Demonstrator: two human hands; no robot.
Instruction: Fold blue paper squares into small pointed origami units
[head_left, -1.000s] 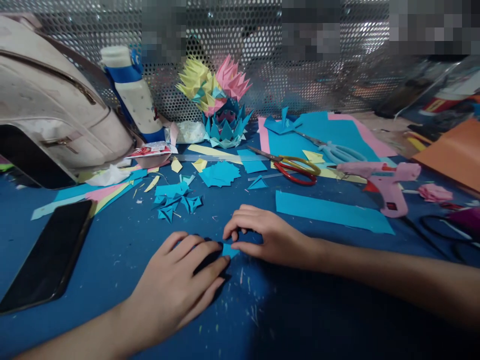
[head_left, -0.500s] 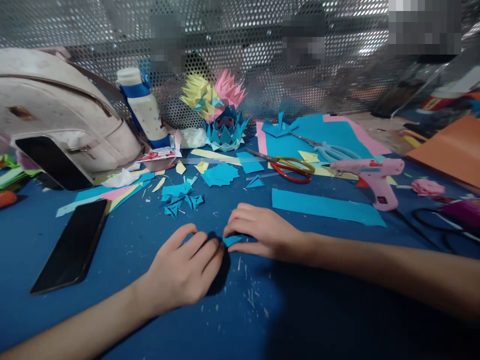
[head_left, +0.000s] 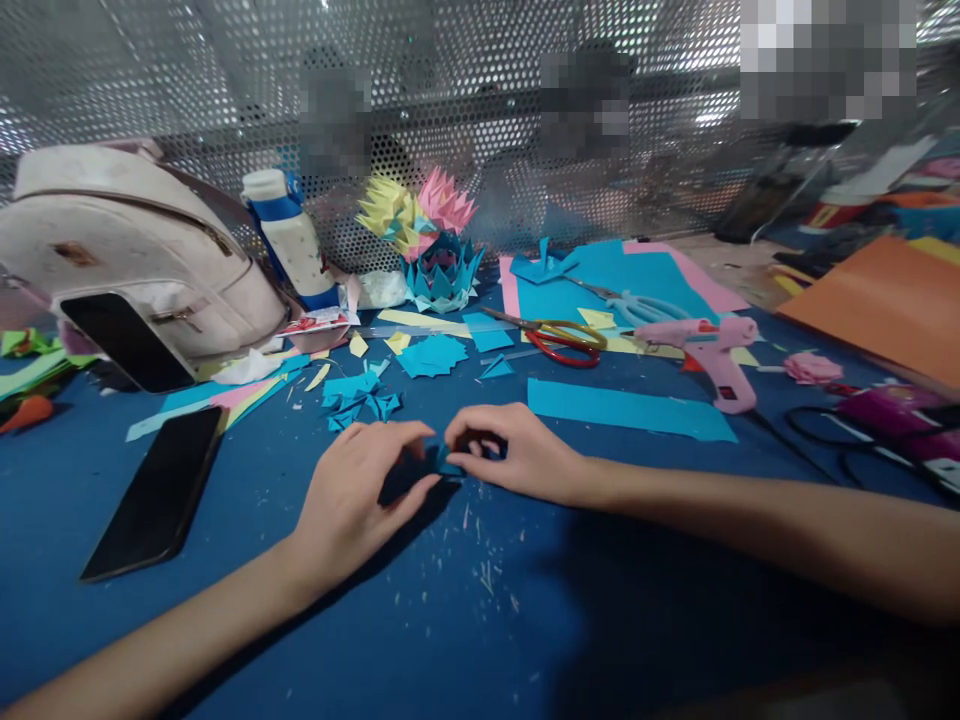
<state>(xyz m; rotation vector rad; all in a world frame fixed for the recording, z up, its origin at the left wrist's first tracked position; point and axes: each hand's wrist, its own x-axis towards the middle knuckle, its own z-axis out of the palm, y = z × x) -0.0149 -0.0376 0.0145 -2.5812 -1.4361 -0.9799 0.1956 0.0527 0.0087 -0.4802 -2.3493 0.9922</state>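
Note:
A small folded piece of blue paper [head_left: 448, 463] is between my hands just above the blue table. My right hand [head_left: 517, 452] pinches it between thumb and fingertips. On its other side, my left hand [head_left: 367, 480] is open, thumb and fingers apart, with the fingertips close to the paper's left edge; whether they touch it I cannot tell. Several folded blue paper pieces [head_left: 360, 398] lie in a heap beyond my left hand. Past my right hand lies a long blue paper strip [head_left: 630, 410].
Scissors with red and yellow handles [head_left: 566, 345] and a pink glue gun [head_left: 705, 350] lie behind the strip. Paper flowers [head_left: 442, 275] stand at the back near a bottle [head_left: 289, 240] and a backpack [head_left: 150, 240]. A phone [head_left: 157, 490] lies at left.
My left hand has opened, its thumb parting from the fingers that were curled down. My right hand keeps its pinch on the blue paper. The view has shifted slightly.

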